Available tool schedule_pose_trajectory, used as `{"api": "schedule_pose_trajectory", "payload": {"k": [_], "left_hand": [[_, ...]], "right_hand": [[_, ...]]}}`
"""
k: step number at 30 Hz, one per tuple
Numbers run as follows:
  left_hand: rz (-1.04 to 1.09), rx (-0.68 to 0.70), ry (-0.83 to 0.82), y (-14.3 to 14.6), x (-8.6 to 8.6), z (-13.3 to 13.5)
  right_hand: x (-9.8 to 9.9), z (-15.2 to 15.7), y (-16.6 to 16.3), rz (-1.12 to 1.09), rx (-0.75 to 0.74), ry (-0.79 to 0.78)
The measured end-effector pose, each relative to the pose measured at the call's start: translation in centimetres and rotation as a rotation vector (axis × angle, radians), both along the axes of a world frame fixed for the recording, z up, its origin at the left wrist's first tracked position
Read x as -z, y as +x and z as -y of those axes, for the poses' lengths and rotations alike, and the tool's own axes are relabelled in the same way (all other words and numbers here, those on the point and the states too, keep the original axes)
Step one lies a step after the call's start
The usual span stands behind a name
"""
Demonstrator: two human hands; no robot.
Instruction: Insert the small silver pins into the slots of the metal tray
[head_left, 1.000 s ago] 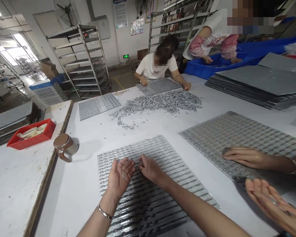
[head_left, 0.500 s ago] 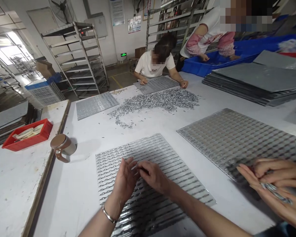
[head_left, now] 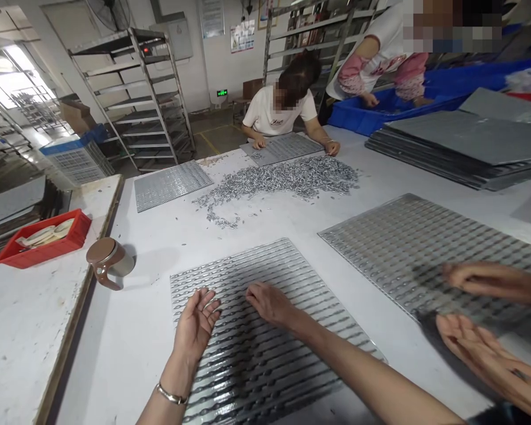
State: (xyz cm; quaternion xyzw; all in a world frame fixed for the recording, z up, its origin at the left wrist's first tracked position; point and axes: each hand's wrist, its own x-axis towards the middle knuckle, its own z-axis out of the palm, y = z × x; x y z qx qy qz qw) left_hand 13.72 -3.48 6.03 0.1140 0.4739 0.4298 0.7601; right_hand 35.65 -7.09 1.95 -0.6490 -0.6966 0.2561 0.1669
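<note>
My left hand [head_left: 198,323] is turned palm up over the left part of a grey ribbed sheet [head_left: 301,289], its fingers loosely curled and apart. I see nothing in its palm. Above the middle of the same sheet, my right hand [head_left: 269,303] has its fingers pinched together, pointing down at the rows. Whatever is between those fingertips is hidden. The sheet carries rows of small shiny metal pieces and lies flat on the white table [head_left: 159,319]. Farther back is a loose heap of small silver oval pieces [head_left: 287,177].
At right, a co-worker's hands [head_left: 491,348] are over another ribbed sheet [head_left: 407,236]. Two people work at the far side, one by a blue bin [head_left: 354,118]. A brown-lidded mug [head_left: 115,260], a red tray [head_left: 48,239] and a stack of grey sheets [head_left: 451,141] stand around.
My left hand has moved left, away from my right hand, its palm more exposed. My right hand stays nearly in place, fingers pinched. The co-worker's hands at right have separated.
</note>
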Motion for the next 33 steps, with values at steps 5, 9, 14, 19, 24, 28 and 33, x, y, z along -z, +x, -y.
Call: {"api": "schedule_pose_trajectory", "payload": {"k": [5,9,14,19,24,28,33], "left_hand": [[0.001,-0.005,0.011,-0.1,-0.1,0.0],[0.02,-0.019,0.012,-0.2,-0.5,0.2],[0.012,-0.079,0.02,-1.2,-1.0,0.2],[0.003,-0.141,0.025,-2.0,-1.1,-0.1],[0.005,-0.174,0.016,-2.7,-1.0,-0.1],[-0.012,-0.202,0.005,-3.5,-0.8,-0.2],[-0.018,-0.218,-0.018,-3.9,-0.6,-0.3]], "right_hand": [[0.3,0.4,-0.8,0.032,0.09,0.028],[0.6,0.3,-0.5,-0.06,0.147,0.065],[-0.4,-0.1,1.6,-0.178,0.113,0.158],[-0.6,-0.7,2.1,-0.152,0.02,0.168],[-0.6,-1.1,1.6,-0.183,-0.009,0.21],[-0.5,-1.1,1.5,-0.204,-0.019,0.199],[0.3,-1.6,1.1,-0.148,-0.008,0.205]]}}
